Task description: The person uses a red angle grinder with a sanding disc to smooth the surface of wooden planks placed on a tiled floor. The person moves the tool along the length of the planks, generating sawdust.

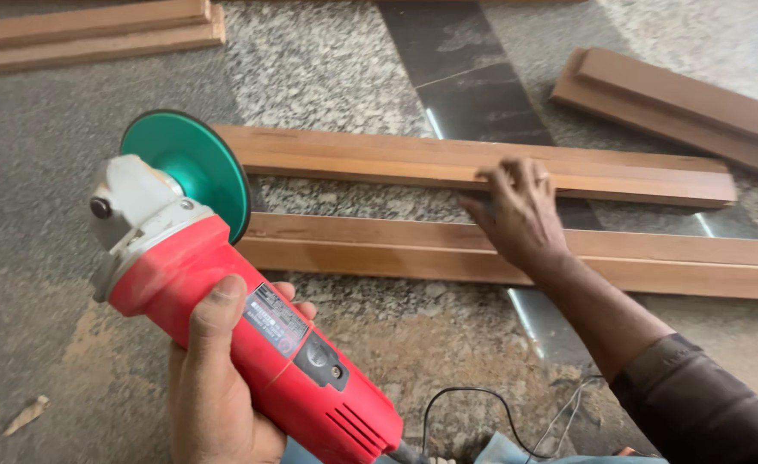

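Left hand (216,387): fist closed round red angle grinder (250,331), green disc (191,167) lifted off the wood.
Right hand (520,215): fingers spread flat, steadying far wooden moulding (379,159), beyond near moulding (671,258).

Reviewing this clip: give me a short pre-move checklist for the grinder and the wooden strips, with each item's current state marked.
1. Left hand wrapped firmly around the red grinder body: ok.
2. Green disc clear of wood and fingers: ok, it is lifted off the strips.
3. Right hand away from the disc: ok, it rests on the far wooden strip.
4. Disc guard fitted: cannot tell; none shows from this side.
5. Black cord clear of the disc: ok, it trails behind on the floor.
6. Near wooden strip lying flat on the stone floor: ok.
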